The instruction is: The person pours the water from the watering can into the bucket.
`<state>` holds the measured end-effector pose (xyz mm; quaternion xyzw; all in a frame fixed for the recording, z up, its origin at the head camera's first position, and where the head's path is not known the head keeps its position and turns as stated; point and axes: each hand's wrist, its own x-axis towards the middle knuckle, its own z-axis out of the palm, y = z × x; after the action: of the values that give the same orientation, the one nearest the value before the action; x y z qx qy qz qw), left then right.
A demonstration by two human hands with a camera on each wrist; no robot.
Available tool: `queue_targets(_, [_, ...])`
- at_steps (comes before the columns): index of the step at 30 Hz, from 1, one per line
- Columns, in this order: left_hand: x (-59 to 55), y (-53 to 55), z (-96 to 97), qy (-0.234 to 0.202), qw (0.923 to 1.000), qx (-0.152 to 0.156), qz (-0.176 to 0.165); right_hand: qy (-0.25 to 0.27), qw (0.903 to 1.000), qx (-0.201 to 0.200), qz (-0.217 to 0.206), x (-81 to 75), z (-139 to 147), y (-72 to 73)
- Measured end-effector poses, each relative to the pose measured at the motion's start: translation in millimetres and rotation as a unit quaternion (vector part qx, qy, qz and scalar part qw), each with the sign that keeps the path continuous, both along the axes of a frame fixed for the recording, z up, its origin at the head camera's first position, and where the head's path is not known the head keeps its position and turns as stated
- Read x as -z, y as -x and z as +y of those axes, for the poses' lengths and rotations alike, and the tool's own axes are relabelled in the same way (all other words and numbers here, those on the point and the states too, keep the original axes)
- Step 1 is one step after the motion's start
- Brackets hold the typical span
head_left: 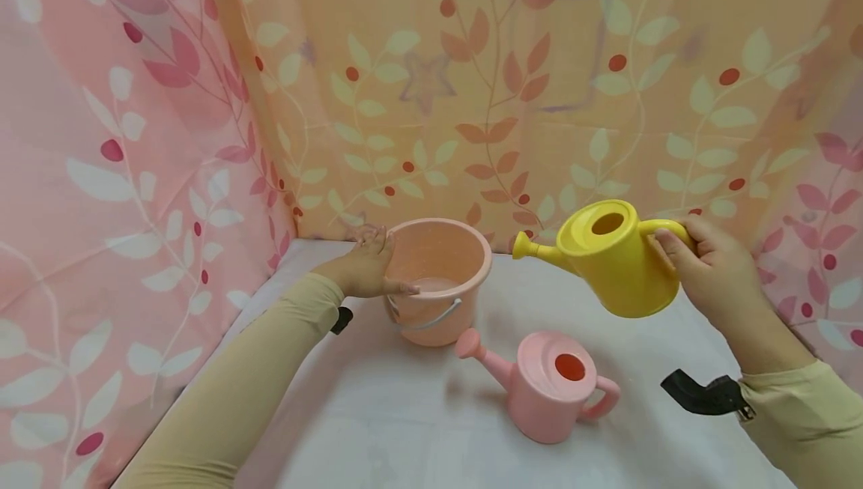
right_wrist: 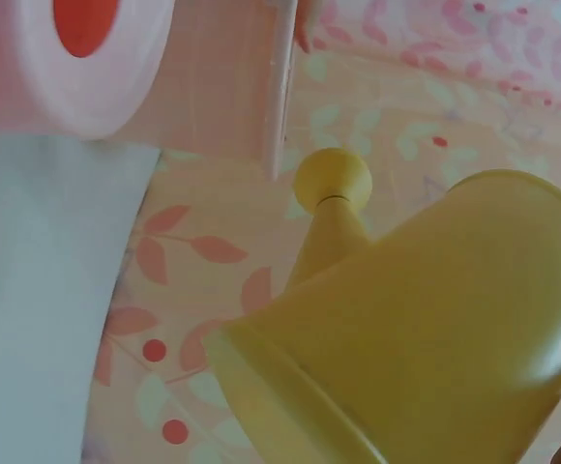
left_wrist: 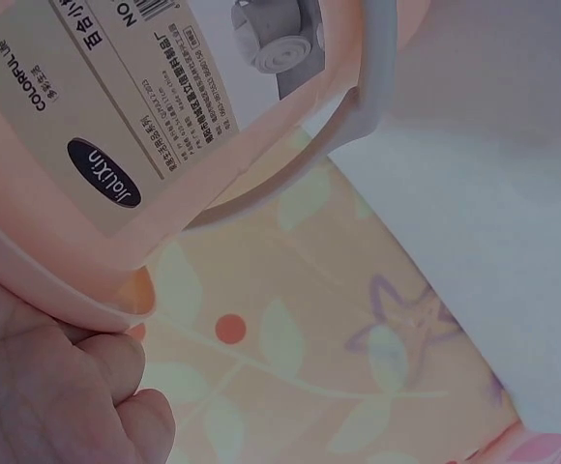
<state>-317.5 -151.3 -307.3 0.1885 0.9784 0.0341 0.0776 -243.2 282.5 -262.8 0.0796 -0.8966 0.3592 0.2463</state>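
A peach-coloured plastic bucket (head_left: 441, 253) stands upright on the white table surface. My left hand (head_left: 367, 264) holds its left rim, thumb over the near edge and fingers along the outer left side. In the left wrist view, curled fingers (left_wrist: 116, 367) meet the rim below a printed label (left_wrist: 116, 106). My right hand (head_left: 715, 272) grips a yellow watering can (head_left: 627, 272) by its handle, raised above the table. Its spout points left toward the bucket and tips slightly down. Nearer to me stands a pink watering can (head_left: 549, 392), upright, spout toward the bucket.
The bucket's pale bail handle (head_left: 431, 319) hangs down its near side. Leaf-patterned cloth walls, pink at left (head_left: 121, 249) and orange at the back (head_left: 431, 137), enclose the white table (head_left: 391, 429). A black strap (head_left: 704, 393) sticks out beside my right sleeve.
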Motion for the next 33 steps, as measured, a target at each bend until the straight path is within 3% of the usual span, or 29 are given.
queue_targets(8, [0.5, 0.2, 0.7, -0.004, 1.0000, 0.000, -0.003, 0.056, 0.9949, 0.064, -0.054, 35.3, 20.0, -8.1])
queue_targets(14, [2.2, 0.5, -0.9, -0.002, 1.0000, 0.001, 0.001, 0.119, 0.9861, 0.081, -0.083, 68.9, 30.4, -12.7])
queue_targets(22, [0.5, -1.1, -1.3, -0.008, 1.0000, -0.005, 0.002, 0.227, 0.9667, 0.094, -0.072, 107.6, 30.9, -12.9])
queue_targets(25, [0.8, -0.6, -0.8, -0.009, 0.9999, -0.005, 0.004, 0.293, 0.9508, 0.083, -0.054, 118.8, 28.8, -11.9])
queue_targets(29, [2.3, 0.6, -0.7, -0.011, 0.9999, -0.003, 0.004, 0.413, 0.9097, 0.036, -0.023, 131.4, 28.0, -11.9])
queue_targets(33, [2.4, 0.7, -1.4, -0.010, 0.9999, -0.004, 0.002, 0.468, 0.8837, -0.001, -0.005, 140.0, 29.1, -13.7])
